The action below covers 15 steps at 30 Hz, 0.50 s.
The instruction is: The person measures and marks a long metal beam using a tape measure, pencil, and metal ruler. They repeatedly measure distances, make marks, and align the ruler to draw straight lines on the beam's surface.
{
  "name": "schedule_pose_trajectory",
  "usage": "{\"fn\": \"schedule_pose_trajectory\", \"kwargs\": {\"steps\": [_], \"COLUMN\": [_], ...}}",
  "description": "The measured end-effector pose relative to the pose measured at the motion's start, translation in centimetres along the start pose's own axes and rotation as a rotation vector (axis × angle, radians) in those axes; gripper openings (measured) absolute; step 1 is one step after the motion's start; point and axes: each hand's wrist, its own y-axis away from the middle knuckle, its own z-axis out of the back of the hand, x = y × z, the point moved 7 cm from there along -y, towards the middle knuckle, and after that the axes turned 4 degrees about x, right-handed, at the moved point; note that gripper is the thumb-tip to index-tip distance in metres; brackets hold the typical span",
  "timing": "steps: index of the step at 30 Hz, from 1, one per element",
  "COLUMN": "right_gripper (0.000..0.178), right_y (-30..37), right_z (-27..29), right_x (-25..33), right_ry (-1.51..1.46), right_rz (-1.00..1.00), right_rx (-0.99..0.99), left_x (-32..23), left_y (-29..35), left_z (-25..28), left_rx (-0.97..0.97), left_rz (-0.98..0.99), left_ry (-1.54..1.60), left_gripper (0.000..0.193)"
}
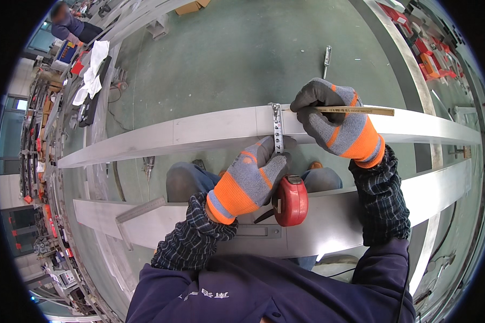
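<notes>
My left hand [253, 175], in a grey and orange work glove, pinches the blade of a tape measure near its case. The red tape measure [292, 202] hangs below that hand, over the nearer metal beam. Its pulled-out blade [277, 126] lies across the farther pale metal beam [215, 129], with its end at the beam's far edge. My right hand [337, 118], gloved alike, is closed round a flat tan carpenter's pencil [361, 110]. The pencil's tip is close to the beam's top face, just right of the blade; whether it touches I cannot tell.
A steel square [140, 210] rests on the nearer metal beam [334, 215], which has a slotted recess. Beyond the beams a screwdriver [327, 60] lies low down. White cloth [94, 72] hangs at the far left, and another person [73, 27] stands behind it. Red tools [428, 59] fill the right side.
</notes>
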Motion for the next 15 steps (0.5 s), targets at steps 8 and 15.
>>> {"fn": "schedule_pose_trajectory", "kwargs": {"steps": [8,15], "right_gripper": [0.013,0.01], "right_y": [-0.12,0.03], "right_z": [-0.1,-0.07], "right_x": [0.01,-0.27], "right_ry": [-0.006,-0.011], "right_rz": [-0.001,-0.02], "right_rx": [0.016,0.019], "left_x": [0.28,0.32], "left_y": [-0.07,-0.02], "left_z": [-0.11,-0.24], "left_rx": [-0.004,0.004], "left_rz": [-0.013,0.046], "left_ry": [0.002,0.035], "left_gripper": [0.031,0.032]}}
